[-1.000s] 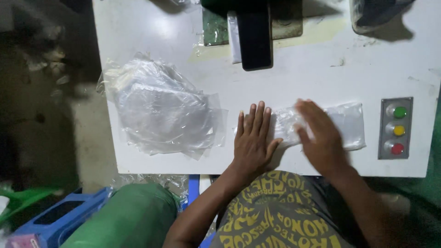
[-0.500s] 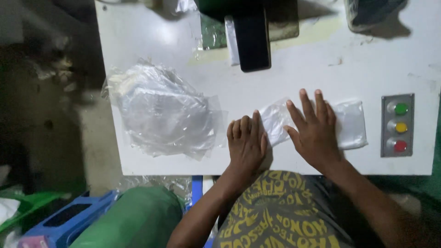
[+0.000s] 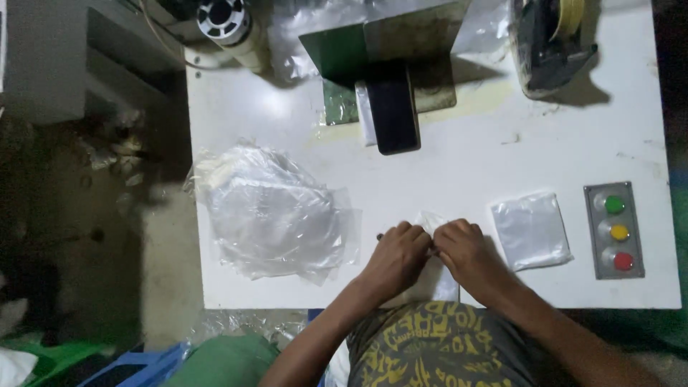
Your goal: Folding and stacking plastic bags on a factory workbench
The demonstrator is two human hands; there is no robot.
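While my left hand (image 3: 395, 252) and right hand (image 3: 464, 249) meet knuckle to knuckle, both pinch a small clear plastic bag (image 3: 432, 222) at the white table's (image 3: 459, 172) near edge, between the bag pile (image 3: 276, 215) and a flat packet (image 3: 531, 229).

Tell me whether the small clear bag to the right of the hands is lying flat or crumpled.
Flat. The small clear bag lies spread on the white table, edges square, apart from the right hand.
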